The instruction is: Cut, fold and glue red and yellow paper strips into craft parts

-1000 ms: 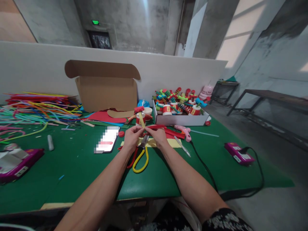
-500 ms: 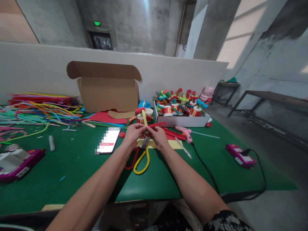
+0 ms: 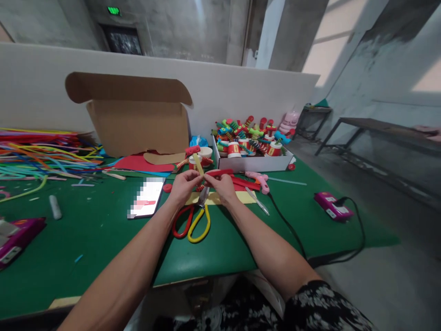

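Note:
My left hand [image 3: 184, 186] pinches a yellow paper strip [image 3: 198, 164] that stands up at an angle from the fingertips. Close beside it, my right hand [image 3: 223, 186] holds a red strip [image 3: 220, 173] across its fingers, and the two strips meet where the fingertips come together. Scissors with one red and one yellow handle [image 3: 200, 228] lie just below the hands. Under them and the hands is a flat yellow paper piece [image 3: 246, 197]. Behind the hands stands a cup [image 3: 206, 152] with red parts around it.
A phone [image 3: 148, 197] lies left of my hands. Right of them are red strips [image 3: 246, 184], a pen [image 3: 258, 202] and a pink glue gun [image 3: 261, 180] with a cord. Behind are a white box [image 3: 255, 163] of finished figures, an open cardboard box [image 3: 138, 124] and colourful pipe cleaners [image 3: 51, 154].
The view has shifted, so everything sits further left and a little higher. The yellow strip leans more to the left, and the red strip lies across the right fingers. More of the scissors shows.

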Action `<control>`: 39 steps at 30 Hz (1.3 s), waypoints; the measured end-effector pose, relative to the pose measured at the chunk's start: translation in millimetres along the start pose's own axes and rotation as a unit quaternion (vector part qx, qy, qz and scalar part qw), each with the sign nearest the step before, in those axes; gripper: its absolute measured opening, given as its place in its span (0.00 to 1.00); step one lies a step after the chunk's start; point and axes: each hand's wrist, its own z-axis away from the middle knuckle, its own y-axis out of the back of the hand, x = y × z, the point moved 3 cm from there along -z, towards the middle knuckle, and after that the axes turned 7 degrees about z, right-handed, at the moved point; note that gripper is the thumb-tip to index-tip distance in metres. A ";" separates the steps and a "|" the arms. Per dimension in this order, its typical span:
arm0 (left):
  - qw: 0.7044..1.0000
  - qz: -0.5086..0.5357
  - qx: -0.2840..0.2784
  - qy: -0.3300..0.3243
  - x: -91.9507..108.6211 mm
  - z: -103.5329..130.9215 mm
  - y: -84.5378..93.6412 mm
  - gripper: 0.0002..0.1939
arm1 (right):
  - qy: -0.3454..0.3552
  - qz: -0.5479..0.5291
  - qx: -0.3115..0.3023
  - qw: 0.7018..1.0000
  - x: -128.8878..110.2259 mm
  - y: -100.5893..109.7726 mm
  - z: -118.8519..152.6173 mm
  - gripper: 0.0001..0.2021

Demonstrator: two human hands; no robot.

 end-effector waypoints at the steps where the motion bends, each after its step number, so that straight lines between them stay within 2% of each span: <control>1: 1.000 -0.001 0.004 -0.002 -0.1 0.6 -0.4 0.16 | 0.009 0.000 -0.002 1.000 0.7 0.1 -1.0 0.10; 10: 1.000 -0.011 0.017 -0.004 -3.7 1.9 -1.1 0.16 | 0.072 0.092 0.006 0.993 5.4 3.8 -4.4 0.08; 13: 1.000 -0.010 0.026 0.002 -4.7 1.9 -0.3 0.16 | 0.080 0.094 -0.006 0.992 4.0 5.5 -5.3 0.09; 18: 0.999 0.021 0.035 -0.001 -2.6 -0.4 3.6 0.15 | 0.001 0.007 -0.104 0.995 1.9 6.2 -6.8 0.11; 23: 0.999 0.033 0.019 0.002 -0.6 0.4 1.4 0.14 | -0.080 -0.083 -0.058 0.992 6.8 8.4 -7.5 0.10; 25: 1.000 0.026 0.008 0.010 -0.3 2.4 -2.1 0.15 | -0.105 -0.115 -0.060 0.986 9.4 6.1 -6.1 0.11; 30: 1.000 0.020 0.014 0.016 1.0 5.7 -6.3 0.16 | -0.115 -0.135 -0.064 0.982 7.7 2.2 -1.4 0.16; 39: 0.999 0.024 0.024 0.014 4.6 7.9 -7.9 0.17 | -0.096 -0.113 -0.085 0.985 2.7 0.9 1.3 0.16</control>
